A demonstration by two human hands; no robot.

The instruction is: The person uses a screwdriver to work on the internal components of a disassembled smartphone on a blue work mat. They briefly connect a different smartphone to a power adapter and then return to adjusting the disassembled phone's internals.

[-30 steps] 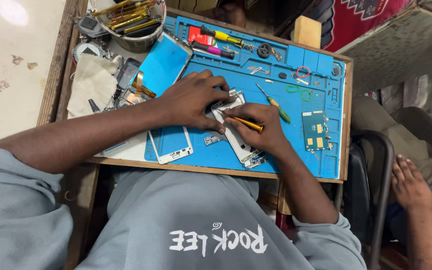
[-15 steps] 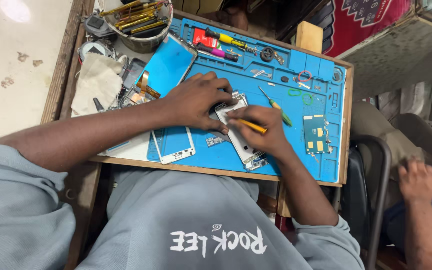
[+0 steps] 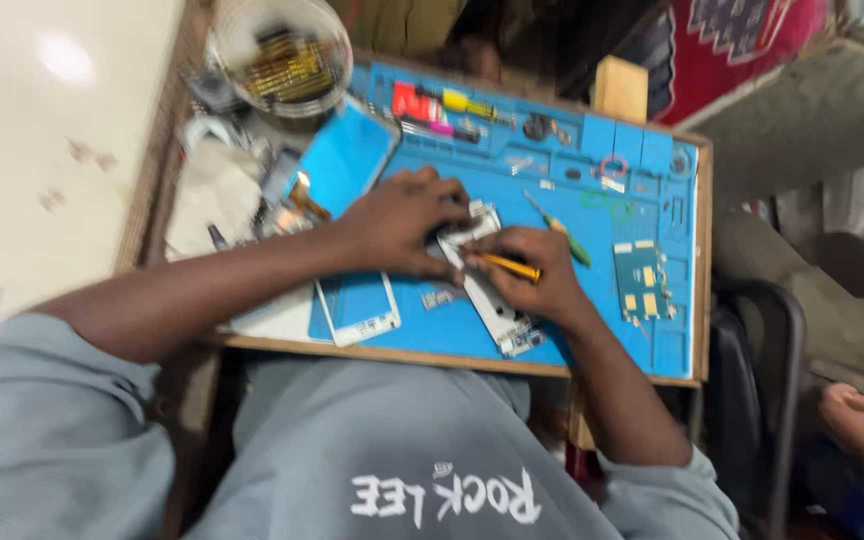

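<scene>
An opened phone body (image 3: 500,315) lies lengthwise on a blue work mat (image 3: 592,335). My left hand (image 3: 402,225) presses down on its upper end with the fingers curled over it. Beside it, my right hand (image 3: 537,285) grips a yellow-handled screwdriver (image 3: 512,266) whose tip points into the phone near my left fingertips. A white phone screen frame (image 3: 357,310) rests on the mat under my left wrist.
A green circuit board (image 3: 644,280) and a green-handled screwdriver (image 3: 564,230) lie on the mat to the right. A bowl of tools (image 3: 277,60), a blue panel (image 3: 342,165), a cloth (image 3: 212,195) and a red tool (image 3: 412,100) sit behind. Another person's hand (image 3: 852,420) is at far right.
Both hands stay on the phone with the screwdriver at almost the same spot. The view has shifted slightly, and the other person's hand at the right has moved a little.
</scene>
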